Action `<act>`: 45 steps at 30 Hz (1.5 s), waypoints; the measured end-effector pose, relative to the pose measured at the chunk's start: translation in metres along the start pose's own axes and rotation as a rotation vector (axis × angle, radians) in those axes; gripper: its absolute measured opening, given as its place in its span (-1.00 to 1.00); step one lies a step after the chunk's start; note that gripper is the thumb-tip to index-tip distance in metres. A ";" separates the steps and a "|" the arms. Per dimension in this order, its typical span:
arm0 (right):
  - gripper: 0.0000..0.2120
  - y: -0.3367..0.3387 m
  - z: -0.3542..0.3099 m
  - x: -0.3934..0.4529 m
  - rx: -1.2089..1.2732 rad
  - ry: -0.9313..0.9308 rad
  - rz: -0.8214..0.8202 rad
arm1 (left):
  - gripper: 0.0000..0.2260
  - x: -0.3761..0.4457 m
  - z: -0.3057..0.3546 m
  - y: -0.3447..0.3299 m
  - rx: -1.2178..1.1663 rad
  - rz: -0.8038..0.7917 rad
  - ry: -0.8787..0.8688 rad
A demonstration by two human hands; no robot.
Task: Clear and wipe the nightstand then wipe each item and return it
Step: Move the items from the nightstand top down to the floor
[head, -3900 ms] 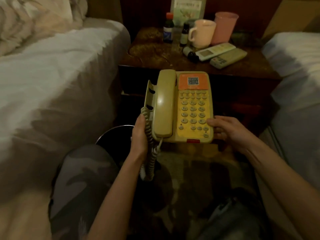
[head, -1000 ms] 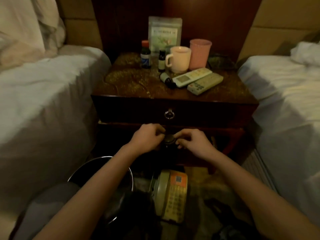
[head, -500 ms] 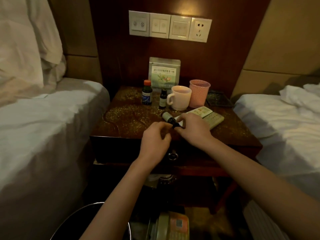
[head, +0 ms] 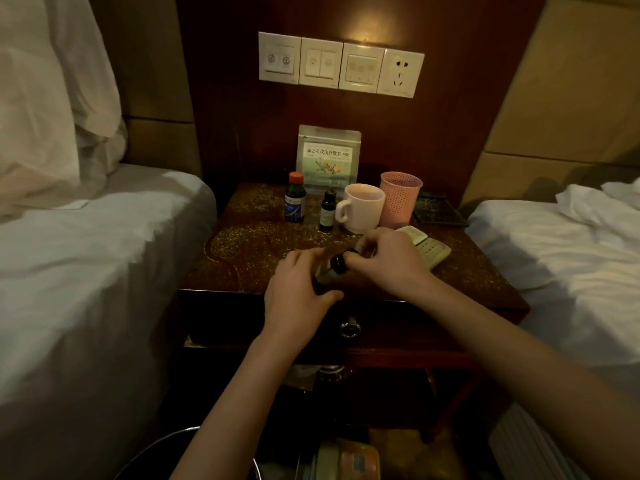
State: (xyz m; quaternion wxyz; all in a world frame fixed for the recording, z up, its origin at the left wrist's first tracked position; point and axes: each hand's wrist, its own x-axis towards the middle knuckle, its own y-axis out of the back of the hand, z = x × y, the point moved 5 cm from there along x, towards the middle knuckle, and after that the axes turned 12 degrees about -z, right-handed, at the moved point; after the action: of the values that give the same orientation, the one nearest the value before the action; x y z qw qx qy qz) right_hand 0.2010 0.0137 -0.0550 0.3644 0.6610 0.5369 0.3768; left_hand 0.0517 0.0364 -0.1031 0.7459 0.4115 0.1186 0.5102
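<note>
At the centre of the frame a small dark bottle with a black cap is held between both hands, just above the front edge of the dark wooden nightstand with the speckled gold top. The bottle's body is wrapped by the curled fingers of the left hand, and its cap is pinched by the fingertips of the right hand; whether the cap is being turned cannot be told in this dim light.

Just right of the right hand, two pale remote controls are seen lying side by side, partly covered by it. Behind the hands, toward the upper middle, a dark bottle with an orange cap is standing upright, a smaller dark dropper bottle close beside it, then a pale pink ceramic mug and a pink perforated plastic cup. A green-labelled foil pouch is propped against the wall panel behind them, and a dark flat tray is set at the right rear corner.

A row of white wall switches and a socket is mounted above. White-sheeted beds are seen flanking the nightstand. At the bottom edge, a beige telephone with an orange panel is lying on the floor, beside a dark round bin.
</note>
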 end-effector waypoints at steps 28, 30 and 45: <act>-0.32 0.034 0.032 -0.060 -0.708 0.210 -0.175 | -0.56 -0.049 0.026 -0.022 -0.159 -0.210 -0.016; -0.27 0.035 0.031 -0.088 -0.571 0.206 -0.146 | -0.53 -0.053 0.027 -0.030 -0.140 -0.251 -0.029; -0.32 -0.140 0.206 -0.213 -0.407 -0.224 -0.714 | -0.51 -0.069 0.040 -0.142 0.037 -0.675 -0.104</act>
State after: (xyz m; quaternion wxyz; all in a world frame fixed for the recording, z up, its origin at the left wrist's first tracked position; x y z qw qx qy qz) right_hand 0.2940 -0.1894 -0.2945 0.6513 0.3851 0.6037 0.2512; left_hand 0.1389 -0.0620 -0.1993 0.8702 0.3879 0.2191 0.2104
